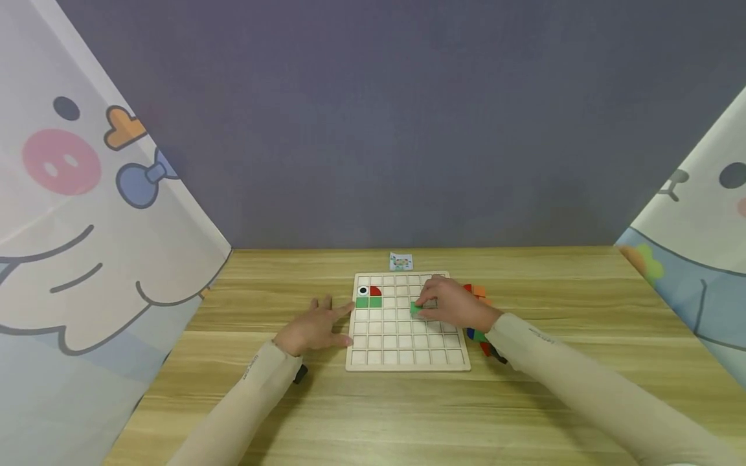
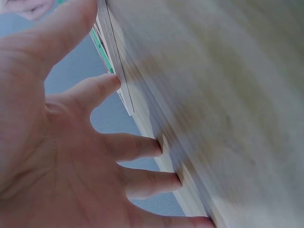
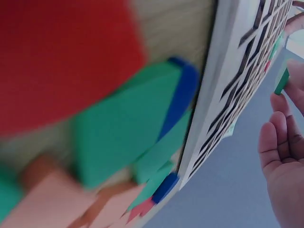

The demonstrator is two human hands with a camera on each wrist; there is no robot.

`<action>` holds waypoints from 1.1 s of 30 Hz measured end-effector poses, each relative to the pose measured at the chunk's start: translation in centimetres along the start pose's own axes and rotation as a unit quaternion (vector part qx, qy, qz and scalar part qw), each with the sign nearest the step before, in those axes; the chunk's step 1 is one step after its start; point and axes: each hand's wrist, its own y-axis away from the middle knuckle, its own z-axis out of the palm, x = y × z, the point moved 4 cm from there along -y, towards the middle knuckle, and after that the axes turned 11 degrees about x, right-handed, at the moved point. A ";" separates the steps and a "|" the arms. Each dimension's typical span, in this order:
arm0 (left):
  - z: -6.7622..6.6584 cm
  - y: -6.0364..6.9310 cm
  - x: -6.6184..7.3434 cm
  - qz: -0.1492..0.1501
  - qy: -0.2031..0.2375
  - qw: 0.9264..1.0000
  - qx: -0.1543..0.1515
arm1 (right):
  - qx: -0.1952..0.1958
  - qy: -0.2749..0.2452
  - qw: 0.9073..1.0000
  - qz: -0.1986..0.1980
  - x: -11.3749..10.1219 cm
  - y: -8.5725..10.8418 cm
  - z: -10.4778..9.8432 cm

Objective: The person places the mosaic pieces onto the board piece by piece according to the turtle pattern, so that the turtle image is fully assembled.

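A pale wooden grid board [image 1: 406, 364] lies on the table. At its upper left are a white piece with a black dot [image 1: 363, 290], a red rounded piece [image 1: 375, 291] and two green squares [image 1: 369, 302]. My right hand [image 1: 454, 304] pinches a green piece [image 1: 416, 309] over the board's right half; in the right wrist view the green piece [image 3: 282, 81] is between thumb and fingertips. My left hand [image 1: 315, 329] has its fingers spread, thumb and index at the board's left edge; the left wrist view shows the hand [image 2: 80, 142] with its other fingertips on the table.
Loose red, orange, green and blue pieces [image 1: 479, 291] lie right of the board, partly hidden by the right arm. A small printed card [image 1: 401, 261] is behind the board. A dark object [image 1: 300, 374] sits by the left wrist. A grey panel [image 1: 408, 129] stands behind the table.
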 end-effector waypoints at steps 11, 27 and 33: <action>-0.1 -0.2 0.1 0.001 -0.012 1.000 -0.004 | -0.042 -0.013 0.999 -0.011 -1.8 -2.9 2.9; 0.0 -0.3 0.0 0.000 -0.021 1.000 0.002 | -0.073 0.035 0.997 0.013 -4.1 -5.6 6.2; 0.0 -0.3 -0.2 -0.005 -0.023 1.000 -0.001 | -0.079 0.030 0.996 0.022 -4.0 -5.5 6.4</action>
